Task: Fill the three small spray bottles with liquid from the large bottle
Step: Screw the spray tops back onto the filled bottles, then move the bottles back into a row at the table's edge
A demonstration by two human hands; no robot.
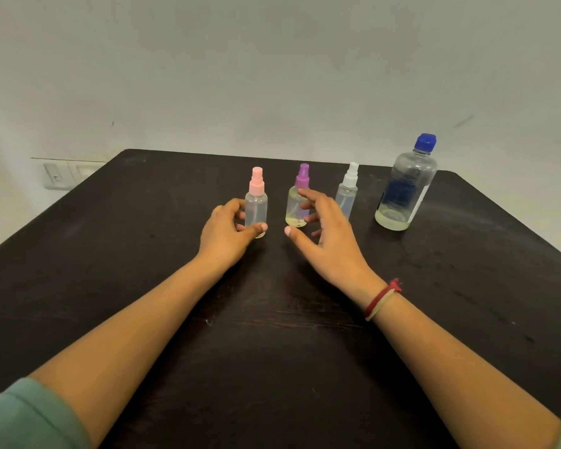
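- Head view: dark tabletop (143, 254) against a pale wall (272, 76).
- Row near the far edge: pink-capped bottle (256, 205); purple-capped bottle (293, 207), holding yellowish liquid; white-capped bottle (347, 192); large bottle (405, 189), with a shallow yellowish layer.
- Left hand (224, 234) curls round the pink-capped bottle; right hand (331, 241) has its fingers spread.

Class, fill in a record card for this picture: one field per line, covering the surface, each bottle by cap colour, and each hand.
surface: dark table
pink-capped bottle: upright, leftmost, cap on
purple-capped bottle: upright, middle, yellowish liquid inside
white-capped bottle: upright, rightmost small one, cap on
large bottle: far right, blue cap on, shallow yellowish liquid at the bottom
left hand: grips the pink-capped bottle
right hand: fingers spread in front of the purple-capped bottle, grips nothing
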